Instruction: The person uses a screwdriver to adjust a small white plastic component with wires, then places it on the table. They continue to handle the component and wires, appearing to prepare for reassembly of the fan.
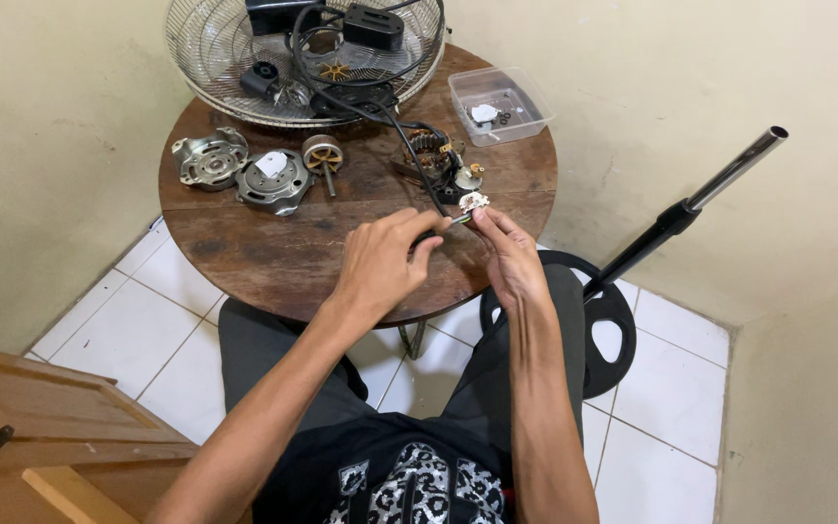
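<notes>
Both hands meet over the near edge of the round wooden table (273, 257). The left hand (380, 267) curls its fingers shut around a black cable (409, 150), which runs away from the person toward the wire fan grille (215, 49). The right hand (511, 257) pinches a small white switch part (473, 202) between thumb and fingertips; its facing is hard to tell, it being so small. Bare tabletop lies left of the hands. Two metal motor housings (210, 158), one rotor (323, 155) and one clear plastic tub (499, 105) sit beyond. A black stand pole (700, 199) leans right.
</notes>
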